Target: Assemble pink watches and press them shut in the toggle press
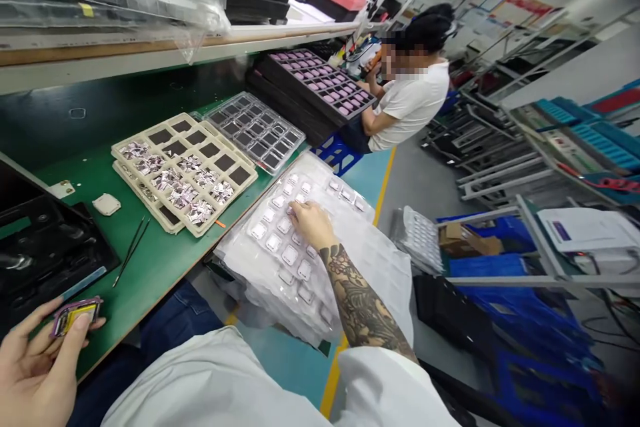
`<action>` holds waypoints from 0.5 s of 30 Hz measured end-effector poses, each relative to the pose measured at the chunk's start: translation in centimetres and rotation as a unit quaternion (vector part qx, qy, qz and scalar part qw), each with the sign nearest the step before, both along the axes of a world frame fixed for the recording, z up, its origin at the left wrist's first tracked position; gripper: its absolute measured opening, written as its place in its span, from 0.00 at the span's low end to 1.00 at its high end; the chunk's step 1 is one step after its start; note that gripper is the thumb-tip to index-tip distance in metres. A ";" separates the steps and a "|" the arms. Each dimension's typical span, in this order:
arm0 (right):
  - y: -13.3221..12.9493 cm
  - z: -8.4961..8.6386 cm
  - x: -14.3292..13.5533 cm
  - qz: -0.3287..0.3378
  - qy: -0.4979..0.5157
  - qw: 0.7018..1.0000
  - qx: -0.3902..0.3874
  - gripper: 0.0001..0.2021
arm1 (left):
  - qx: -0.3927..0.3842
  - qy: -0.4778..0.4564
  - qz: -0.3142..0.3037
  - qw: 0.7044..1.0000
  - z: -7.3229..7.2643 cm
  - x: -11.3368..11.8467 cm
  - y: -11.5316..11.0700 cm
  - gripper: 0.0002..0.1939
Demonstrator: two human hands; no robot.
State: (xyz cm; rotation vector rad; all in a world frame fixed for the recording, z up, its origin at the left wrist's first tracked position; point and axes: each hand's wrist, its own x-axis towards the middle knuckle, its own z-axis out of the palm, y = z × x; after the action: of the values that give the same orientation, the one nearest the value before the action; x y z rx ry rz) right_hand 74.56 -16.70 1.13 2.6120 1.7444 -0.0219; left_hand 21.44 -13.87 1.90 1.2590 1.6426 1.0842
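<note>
My left hand [43, 360] grips a small purple-framed electronic device [77, 315] with a yellow part inside, thumb across its face. It is above the near left edge of the green bench. My right hand [314, 223] reaches to a stack of clear plastic blister trays [350, 240] holding white squarish parts [289, 254]. Its fingertips are drawn together at one tray pocket; whatever is between them is hidden. Tweezers [131, 252] lie on the green bench [165, 287], and a loose white squarish piece [107, 204] lies farther back.
Cream trays [225, 162] of small silvery pieces and clear trays [257, 130] stand on the bench. Black foam trays [320, 83] with pink parts are beyond, near a seated person [413, 87]. A black fixture [45, 233] stands left; a shelf [150, 57] overhangs the back.
</note>
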 end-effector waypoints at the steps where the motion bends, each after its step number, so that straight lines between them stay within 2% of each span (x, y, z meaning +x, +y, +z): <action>1: 0.1 0.3 0.0 0.003 0.003 1.000 0.010 0.10 | -0.002 0.000 0.017 1.000 0.1 -0.1 0.0 0.31; 3: 0.1 1.2 -0.5 0.003 0.006 0.999 0.049 0.10 | -0.003 -0.006 0.044 0.999 0.1 -0.5 0.4 0.30; 5: 0.0 2.3 -2.0 0.004 0.007 0.995 0.101 0.12 | 0.002 -0.034 0.054 0.998 -0.1 -1.0 0.8 0.29; 8: 0.3 3.7 -7.4 0.059 0.075 0.972 0.215 0.15 | -0.004 -0.119 0.049 0.992 -0.3 -0.9 1.2 0.26; 10: 1.2 4.0 -12.8 0.134 0.228 0.913 0.310 0.11 | -0.018 -0.172 0.026 0.985 0.0 -0.4 1.2 0.26; 11: 1.9 4.0 -15.8 0.165 0.304 0.880 0.325 0.11 | -0.022 -0.191 0.015 0.981 0.1 0.0 1.2 0.28; 13: 3.3 3.9 -21.9 0.224 0.406 0.826 0.321 0.12 | -0.018 -0.218 0.007 0.976 0.4 0.7 1.3 0.30; 15: 4.6 3.7 -27.5 0.278 0.457 0.786 0.310 0.10 | -0.011 -0.235 0.012 0.972 0.4 1.0 1.5 0.29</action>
State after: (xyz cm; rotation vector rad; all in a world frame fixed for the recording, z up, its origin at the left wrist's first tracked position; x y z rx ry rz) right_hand 47.07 -12.12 4.85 2.4293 3.2772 -1.0442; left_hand 22.48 -12.37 2.26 0.8811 1.3035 1.2620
